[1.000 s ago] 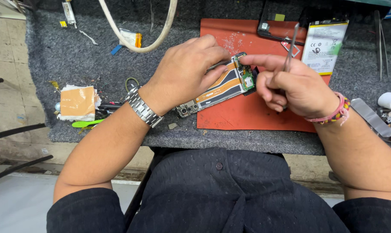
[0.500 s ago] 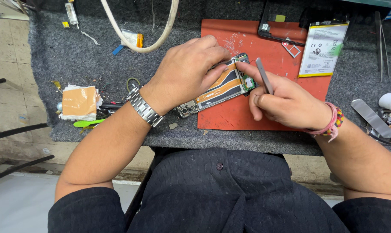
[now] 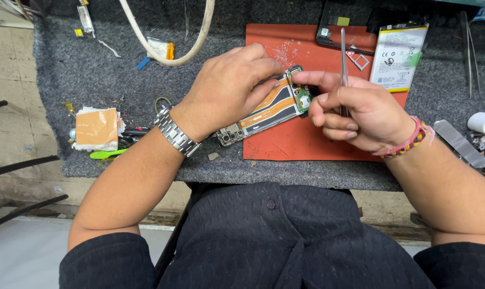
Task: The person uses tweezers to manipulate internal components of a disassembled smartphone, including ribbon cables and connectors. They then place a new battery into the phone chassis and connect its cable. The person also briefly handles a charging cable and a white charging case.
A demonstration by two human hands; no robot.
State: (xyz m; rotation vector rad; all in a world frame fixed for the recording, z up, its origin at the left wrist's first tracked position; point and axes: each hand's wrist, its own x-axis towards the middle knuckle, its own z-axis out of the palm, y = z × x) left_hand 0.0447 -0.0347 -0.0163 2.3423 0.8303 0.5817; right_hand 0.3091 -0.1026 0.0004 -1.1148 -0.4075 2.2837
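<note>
An opened phone frame (image 3: 266, 112) with orange flex cables and a green board end lies tilted on a red work mat (image 3: 285, 139). My left hand (image 3: 229, 88), with a steel watch on its wrist, grips the phone from above. My right hand (image 3: 355, 109), wearing a braided wristband, holds thin metal tweezers (image 3: 343, 51) that point upward away from me. Its forefinger and thumb touch the green board end of the phone.
A grey felt mat (image 3: 92, 64) covers the bench. On it lie a phone battery (image 3: 397, 56), a dark phone part (image 3: 333, 29), a small tray piece (image 3: 358, 60), a white hose (image 3: 162, 48), a taped block (image 3: 96, 128), a green tool (image 3: 108, 154), a metal blade (image 3: 459, 143) and a white cup (image 3: 483, 123).
My right hand turned the tweezers from slanting over the phone to pointing upward, and its fingertips moved onto the phone's green end. My left hand kept its grip.
</note>
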